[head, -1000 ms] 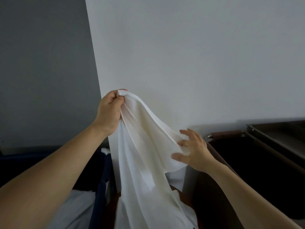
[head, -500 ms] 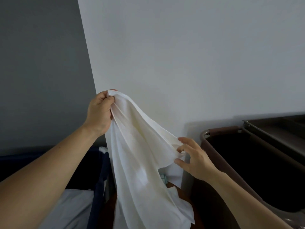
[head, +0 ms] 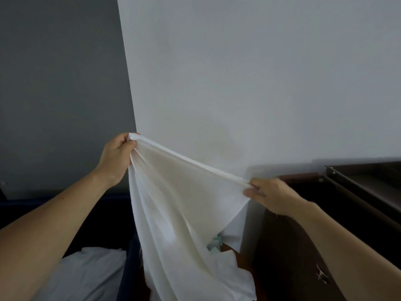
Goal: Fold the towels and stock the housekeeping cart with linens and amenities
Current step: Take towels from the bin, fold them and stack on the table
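as the right hand (head: 271, 195) is pinching the hem farther out, the white towel (head: 184, 213) is stretching taut in mid-air before the wall, where a moment ago it was hanging bunched from the left hand (head: 117, 158), whose fingers are gripping the opposite corner; the edge is now looking ready for a first fold beside the dark cart (head: 347, 187).

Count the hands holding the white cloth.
2. The left hand grips the white cloth at its raised corner, upper left; the right hand pinches the top edge, lower right. No other hand shows.
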